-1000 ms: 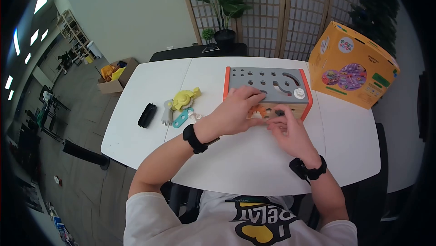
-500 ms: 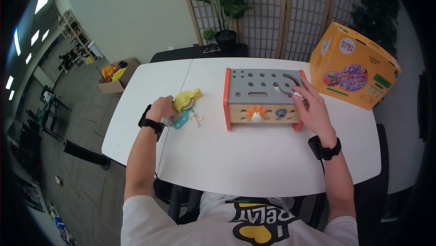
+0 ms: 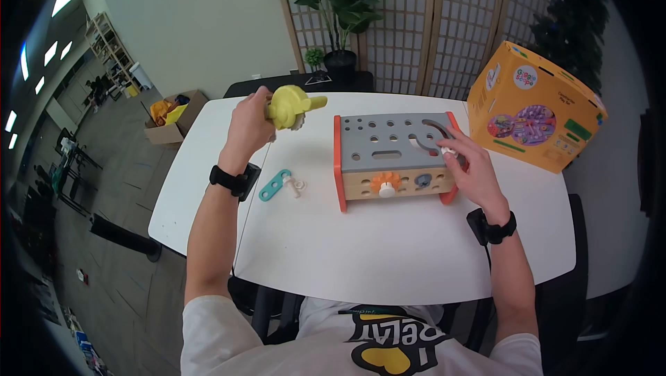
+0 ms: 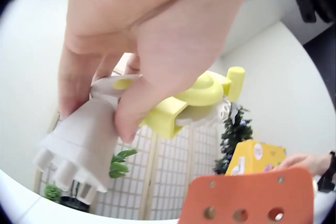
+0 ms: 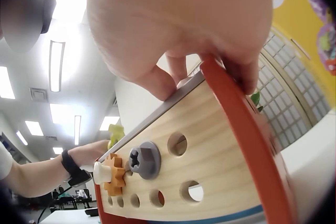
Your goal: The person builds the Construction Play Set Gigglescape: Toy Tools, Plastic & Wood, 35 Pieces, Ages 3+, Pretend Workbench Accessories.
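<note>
My left hand grips a yellow toy circular saw by its grey handle, up above the table; its handle end with short prongs fills the left of the left wrist view. My right hand is at the right end of a toy workbench with a grey top and red ends. Its thumb and fingers pinch a white knob on that top, mostly hidden behind the fingers. On the wooden front sit an orange gear with a white screw and a grey bolt.
A teal strip with holes and small white pieces lie on the white table, left of the workbench. A large yellow box stands at the back right. Behind the table are a potted plant and a lattice screen.
Both hands have left the workbench front. My left hand has reached left, taken hold of the toy saw and raised it. My right hand has moved to the white knob on top.
</note>
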The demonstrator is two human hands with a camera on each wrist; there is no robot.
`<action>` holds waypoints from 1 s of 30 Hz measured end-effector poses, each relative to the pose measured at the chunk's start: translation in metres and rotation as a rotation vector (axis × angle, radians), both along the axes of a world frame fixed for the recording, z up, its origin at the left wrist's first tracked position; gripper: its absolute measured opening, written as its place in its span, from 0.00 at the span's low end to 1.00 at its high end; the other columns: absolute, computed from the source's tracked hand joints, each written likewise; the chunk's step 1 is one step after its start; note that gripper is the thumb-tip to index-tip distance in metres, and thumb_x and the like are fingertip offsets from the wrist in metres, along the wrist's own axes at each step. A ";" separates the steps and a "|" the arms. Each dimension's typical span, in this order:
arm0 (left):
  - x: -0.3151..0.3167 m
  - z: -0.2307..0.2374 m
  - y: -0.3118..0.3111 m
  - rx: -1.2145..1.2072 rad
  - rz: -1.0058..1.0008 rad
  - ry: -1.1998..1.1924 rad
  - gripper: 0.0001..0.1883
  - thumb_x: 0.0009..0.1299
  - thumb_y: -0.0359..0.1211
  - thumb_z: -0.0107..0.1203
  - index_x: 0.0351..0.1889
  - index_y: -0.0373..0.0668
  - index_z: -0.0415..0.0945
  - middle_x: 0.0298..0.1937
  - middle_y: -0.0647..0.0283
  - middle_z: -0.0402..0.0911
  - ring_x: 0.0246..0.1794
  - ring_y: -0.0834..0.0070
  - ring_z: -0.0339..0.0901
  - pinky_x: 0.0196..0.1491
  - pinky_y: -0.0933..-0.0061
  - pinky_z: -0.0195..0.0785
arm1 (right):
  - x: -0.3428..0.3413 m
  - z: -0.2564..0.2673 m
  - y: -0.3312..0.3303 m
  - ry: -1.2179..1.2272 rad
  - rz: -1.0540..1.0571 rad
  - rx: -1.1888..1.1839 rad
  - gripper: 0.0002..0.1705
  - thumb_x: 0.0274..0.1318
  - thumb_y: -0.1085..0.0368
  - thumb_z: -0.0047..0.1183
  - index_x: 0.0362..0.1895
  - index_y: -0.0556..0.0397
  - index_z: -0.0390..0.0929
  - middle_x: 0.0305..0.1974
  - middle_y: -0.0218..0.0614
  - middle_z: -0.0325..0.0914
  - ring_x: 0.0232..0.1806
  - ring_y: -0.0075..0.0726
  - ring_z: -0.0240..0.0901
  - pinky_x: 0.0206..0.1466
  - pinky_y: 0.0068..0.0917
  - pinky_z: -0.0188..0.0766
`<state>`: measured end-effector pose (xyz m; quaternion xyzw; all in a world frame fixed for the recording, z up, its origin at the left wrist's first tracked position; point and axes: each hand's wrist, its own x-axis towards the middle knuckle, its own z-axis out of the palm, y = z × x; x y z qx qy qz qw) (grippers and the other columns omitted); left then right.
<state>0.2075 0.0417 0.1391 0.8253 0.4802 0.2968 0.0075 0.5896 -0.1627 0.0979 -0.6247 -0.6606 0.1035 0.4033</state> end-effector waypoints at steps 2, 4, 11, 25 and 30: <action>0.024 0.022 -0.015 -0.019 -0.125 -0.185 0.16 0.61 0.22 0.65 0.46 0.36 0.74 0.43 0.46 0.85 0.47 0.48 0.85 0.50 0.59 0.78 | 0.001 0.000 0.000 0.008 0.008 -0.004 0.15 0.68 0.67 0.54 0.56 0.51 0.84 0.71 0.54 0.72 0.37 0.35 0.83 0.40 0.27 0.79; 0.040 0.028 -0.019 -0.052 -0.284 -0.293 0.16 0.64 0.23 0.65 0.49 0.37 0.75 0.47 0.51 0.86 0.48 0.56 0.86 0.52 0.63 0.77 | 0.003 -0.001 0.000 0.004 0.013 -0.007 0.16 0.67 0.67 0.54 0.56 0.51 0.84 0.71 0.52 0.72 0.38 0.35 0.83 0.41 0.27 0.79; 0.086 0.025 -0.034 -0.149 -0.553 -0.375 0.22 0.65 0.25 0.67 0.56 0.39 0.73 0.54 0.56 0.85 0.52 0.63 0.84 0.56 0.67 0.76 | 0.003 -0.001 0.000 -0.014 0.023 0.026 0.15 0.67 0.66 0.54 0.56 0.51 0.84 0.71 0.50 0.73 0.39 0.36 0.84 0.42 0.28 0.80; 0.098 0.011 -0.029 -0.186 -0.535 -0.239 0.24 0.66 0.26 0.67 0.60 0.41 0.73 0.52 0.56 0.86 0.53 0.60 0.85 0.56 0.66 0.77 | 0.003 -0.001 0.000 0.020 0.027 0.001 0.15 0.68 0.67 0.53 0.55 0.52 0.84 0.71 0.51 0.72 0.35 0.33 0.81 0.41 0.28 0.78; 0.096 0.010 -0.031 -0.228 -0.544 -0.257 0.22 0.68 0.26 0.64 0.60 0.41 0.73 0.54 0.59 0.85 0.53 0.63 0.84 0.58 0.65 0.76 | 0.004 0.004 0.000 0.016 0.021 -0.031 0.15 0.68 0.67 0.53 0.55 0.53 0.84 0.71 0.51 0.72 0.33 0.34 0.81 0.41 0.28 0.77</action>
